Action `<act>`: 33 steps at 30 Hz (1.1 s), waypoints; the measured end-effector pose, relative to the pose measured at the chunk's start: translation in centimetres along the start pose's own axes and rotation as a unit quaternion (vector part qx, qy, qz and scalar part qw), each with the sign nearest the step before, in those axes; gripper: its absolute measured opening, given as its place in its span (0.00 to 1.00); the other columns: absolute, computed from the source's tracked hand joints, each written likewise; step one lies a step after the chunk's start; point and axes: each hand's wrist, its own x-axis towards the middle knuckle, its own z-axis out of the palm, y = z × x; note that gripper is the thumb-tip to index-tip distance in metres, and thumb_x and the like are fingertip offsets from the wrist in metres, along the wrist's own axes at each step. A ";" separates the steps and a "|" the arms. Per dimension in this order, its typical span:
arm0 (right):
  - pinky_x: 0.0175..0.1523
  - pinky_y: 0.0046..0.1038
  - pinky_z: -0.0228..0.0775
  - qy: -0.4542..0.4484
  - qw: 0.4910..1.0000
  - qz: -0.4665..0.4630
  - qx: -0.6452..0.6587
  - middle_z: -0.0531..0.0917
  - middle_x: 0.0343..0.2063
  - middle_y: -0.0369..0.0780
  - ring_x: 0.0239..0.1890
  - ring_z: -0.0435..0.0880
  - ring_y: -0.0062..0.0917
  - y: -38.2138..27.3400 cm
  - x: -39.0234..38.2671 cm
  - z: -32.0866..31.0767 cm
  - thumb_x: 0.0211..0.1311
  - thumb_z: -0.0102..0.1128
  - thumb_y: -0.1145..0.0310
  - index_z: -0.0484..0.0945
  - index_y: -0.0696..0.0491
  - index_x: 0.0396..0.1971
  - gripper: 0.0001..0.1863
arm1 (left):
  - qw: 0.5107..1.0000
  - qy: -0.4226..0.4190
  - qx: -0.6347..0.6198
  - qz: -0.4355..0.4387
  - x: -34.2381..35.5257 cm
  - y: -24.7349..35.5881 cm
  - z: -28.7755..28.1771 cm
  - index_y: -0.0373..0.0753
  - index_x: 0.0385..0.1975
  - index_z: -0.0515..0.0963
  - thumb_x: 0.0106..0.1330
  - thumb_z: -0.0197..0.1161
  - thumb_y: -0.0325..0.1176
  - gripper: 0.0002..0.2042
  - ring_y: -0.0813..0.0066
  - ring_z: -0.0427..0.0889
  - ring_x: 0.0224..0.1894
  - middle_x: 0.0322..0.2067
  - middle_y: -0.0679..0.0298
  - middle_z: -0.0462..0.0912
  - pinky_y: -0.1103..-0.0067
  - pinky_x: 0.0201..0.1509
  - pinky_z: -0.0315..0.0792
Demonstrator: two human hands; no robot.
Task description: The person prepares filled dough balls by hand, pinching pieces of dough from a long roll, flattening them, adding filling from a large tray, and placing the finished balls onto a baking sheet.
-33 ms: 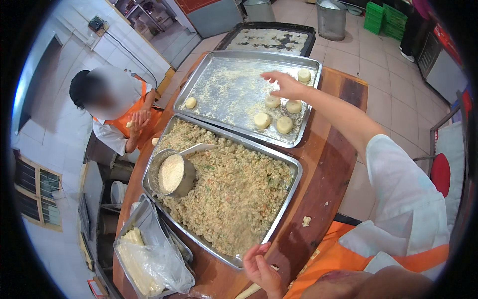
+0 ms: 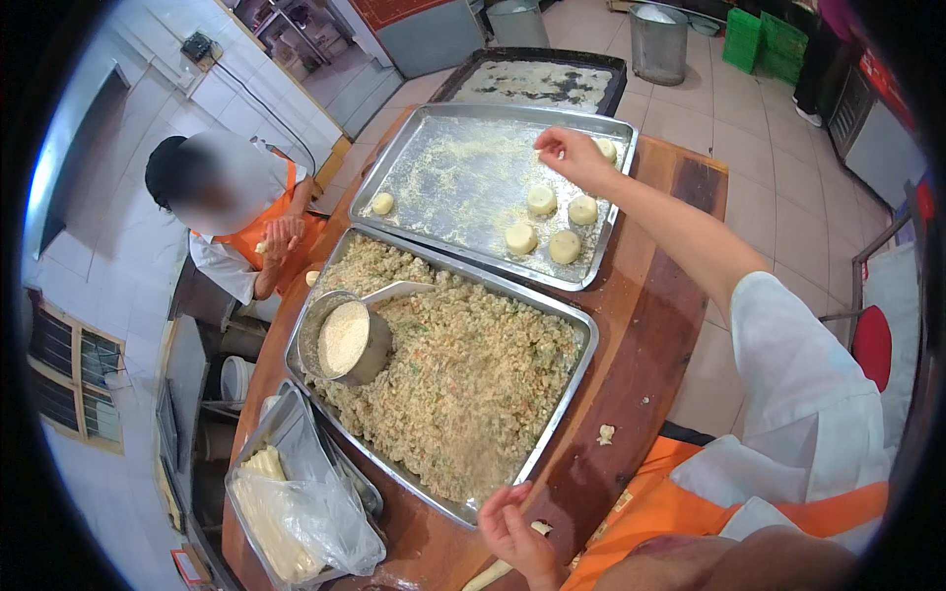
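Note:
My right hand [image 2: 576,160] is over the far right part of a floured metal tray [image 2: 443,212], its fingers loosely bent and apart, with nothing visible in them. Closest to it is a pale round dough cake [image 2: 604,150], partly hidden by the hand. Several more cakes lie nearer me, among them one dough cake [image 2: 565,246] by the tray's near edge. At the table's near edge my left hand [image 2: 517,537] is open, fingers half curled, holding nothing I can see. A pale dough strip [image 2: 488,574] lies beside it, partly cut off by the picture's edge.
A second tray [image 2: 567,419] holds chopped filling, with a metal pot [image 2: 360,345] of crumbs and a pale-handled tool [image 2: 399,290] on it. Bagged dough strips [image 2: 286,532] sit at lower left. Across the table, a person [image 2: 261,231] in orange holds something small. A dark baking tray [image 2: 532,79] stands beyond.
My right hand has moved slightly away and to the right, from above one dough cake toward the far one, its fingers bending more. My left hand stays nearly in place.

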 end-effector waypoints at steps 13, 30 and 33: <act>0.48 0.34 0.76 -0.021 0.975 0.016 -0.222 0.84 0.38 0.46 0.41 0.84 0.37 -0.7 -4.1 0.4 0.53 0.70 0.63 0.82 0.58 0.45 0.21 | 0.982 0.167 0.089 0.009 -6.1 -4.7 -7.3 0.33 0.45 0.76 0.72 0.55 0.35 0.11 0.69 0.79 0.41 0.38 0.60 0.80 0.73 0.49 0.75; 0.43 0.21 0.72 -0.071 0.990 -0.118 -0.037 0.84 0.32 0.35 0.35 0.80 0.17 -8.0 -9.8 2.2 0.68 0.59 0.69 0.80 0.56 0.42 0.08 | 0.915 0.045 0.391 0.092 -7.0 -5.0 -10.8 0.32 0.47 0.79 0.64 0.61 0.24 0.12 0.51 0.77 0.49 0.43 0.51 0.80 0.65 0.53 0.72; 0.41 0.20 0.70 -0.211 0.970 -0.121 0.026 0.82 0.31 0.34 0.33 0.77 0.16 -16.4 -20.6 2.9 0.64 0.61 0.76 0.81 0.56 0.36 0.03 | 0.885 0.001 0.457 0.084 -7.7 -5.6 -11.1 0.35 0.52 0.77 0.59 0.67 0.26 0.19 0.53 0.72 0.56 0.51 0.54 0.76 0.61 0.61 0.64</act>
